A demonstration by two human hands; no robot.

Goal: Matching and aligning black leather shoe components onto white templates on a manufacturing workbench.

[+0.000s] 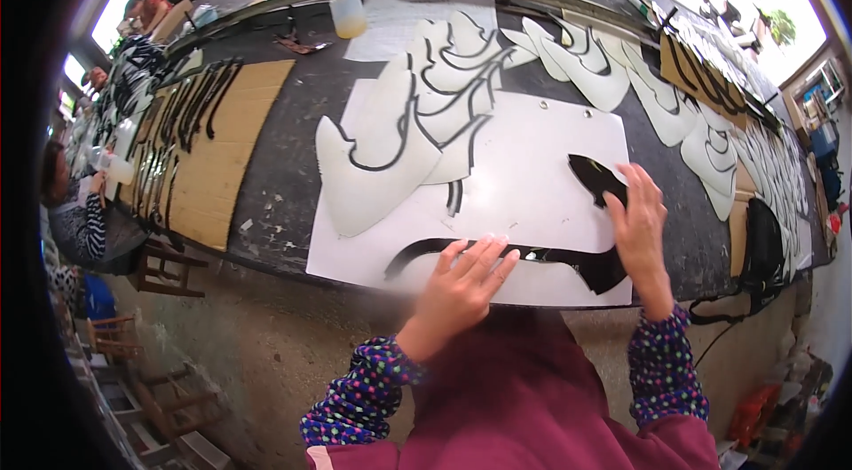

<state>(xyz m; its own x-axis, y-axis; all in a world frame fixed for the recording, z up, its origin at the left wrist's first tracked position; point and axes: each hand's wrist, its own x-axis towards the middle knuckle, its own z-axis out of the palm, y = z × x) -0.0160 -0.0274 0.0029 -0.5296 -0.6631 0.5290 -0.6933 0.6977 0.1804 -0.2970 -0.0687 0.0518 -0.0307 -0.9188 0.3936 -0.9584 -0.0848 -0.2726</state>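
Note:
My left hand (463,285) lies with its fingers stretched out and flat on a long, curved black strip (557,254). The strip runs along the near edge of a white sheet (532,159) and widens at its right end. To the right, my right hand (641,226) has its thumb and fingers closed around the right end of a glossy black pointed piece (593,175), which is over the sheet. Part of that piece is hidden by the hand. Up and left of my hands, several white cut pieces (377,177) with dark curved edges overlap in a fan.
A dark table (284,177) carries everything. Brown cardboard (253,133) with thin black strips is at left; a spray bottle (347,8) with an orange-wrapped top stands at the back. More white pieces (661,106) line the right. A person (75,199) sits at far left near wooden stools (173,268).

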